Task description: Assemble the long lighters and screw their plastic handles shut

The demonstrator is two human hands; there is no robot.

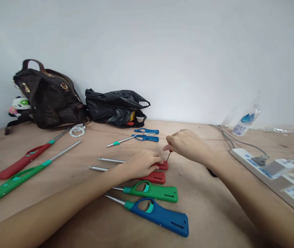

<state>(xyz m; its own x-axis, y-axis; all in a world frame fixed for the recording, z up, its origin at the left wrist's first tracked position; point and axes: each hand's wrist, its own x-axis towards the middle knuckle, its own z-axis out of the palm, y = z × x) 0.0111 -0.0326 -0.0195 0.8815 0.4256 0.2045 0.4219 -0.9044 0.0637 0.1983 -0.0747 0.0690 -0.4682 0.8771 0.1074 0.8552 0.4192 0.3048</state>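
My left hand (145, 163) is closed over a red gas lighter (164, 166), pressing it against the table. In my right hand (184, 143) is a small screwdriver (169, 156) with a red handle, mostly hidden by my fingers; its thin shaft slants down to the end of that lighter. Just nearer lies a second red lighter (157, 177), partly under my left wrist. Then come a green lighter (159, 191) and a blue lighter (162, 217), side by side. Beyond my hands, a blue lighter's opened shell halves (149, 138) lie with a loose metal tube (122, 141).
At left lie another red lighter (25, 160) and green lighter (14, 182). A beaded bracelet (77, 130), dark backpack (53, 100) and black plastic bag (110, 106) sit at the back. A power strip (252, 167) with plugs and a plastic bottle (246, 120) stand right.
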